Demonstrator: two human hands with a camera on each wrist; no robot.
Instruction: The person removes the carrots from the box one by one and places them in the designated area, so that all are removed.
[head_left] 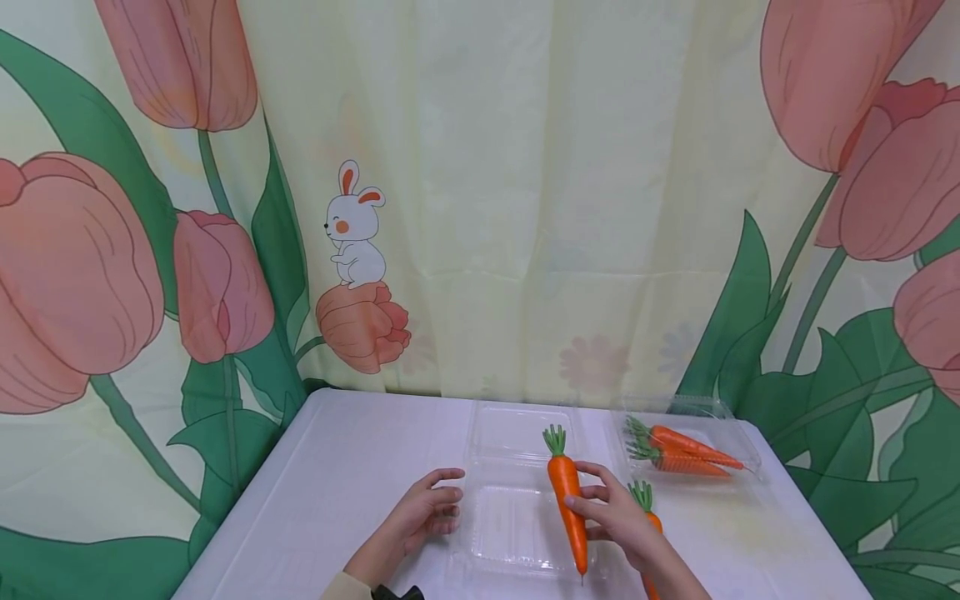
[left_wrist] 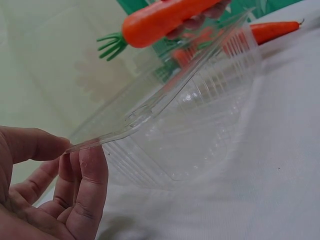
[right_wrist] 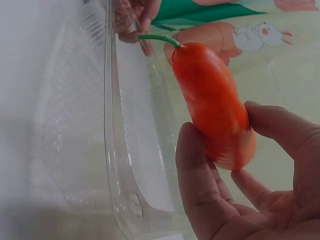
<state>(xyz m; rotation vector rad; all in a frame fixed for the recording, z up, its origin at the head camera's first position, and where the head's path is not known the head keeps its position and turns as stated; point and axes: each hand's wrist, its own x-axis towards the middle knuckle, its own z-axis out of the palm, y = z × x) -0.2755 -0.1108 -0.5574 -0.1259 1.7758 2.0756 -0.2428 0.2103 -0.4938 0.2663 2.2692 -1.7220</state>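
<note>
My right hand (head_left: 617, 515) grips an orange carrot (head_left: 566, 492) with a green top between thumb and fingers. The carrot is held over the right side of a clear plastic clamshell box (head_left: 498, 529). That box lies with its lid (head_left: 517, 429) folded back toward the curtain. At the box's left side is my left hand (head_left: 429, 512); in the left wrist view its thumb and fingers pinch the box's rim (left_wrist: 107, 137). Just right of my right hand, another carrot (head_left: 654, 523) lies on the table, partly hidden by the wrist.
A second clear box (head_left: 738, 429) holding carrots (head_left: 693, 447) stands at the table's back right. The white table (head_left: 360, 450) meets a curtain (head_left: 487, 208) printed with tulips and a rabbit.
</note>
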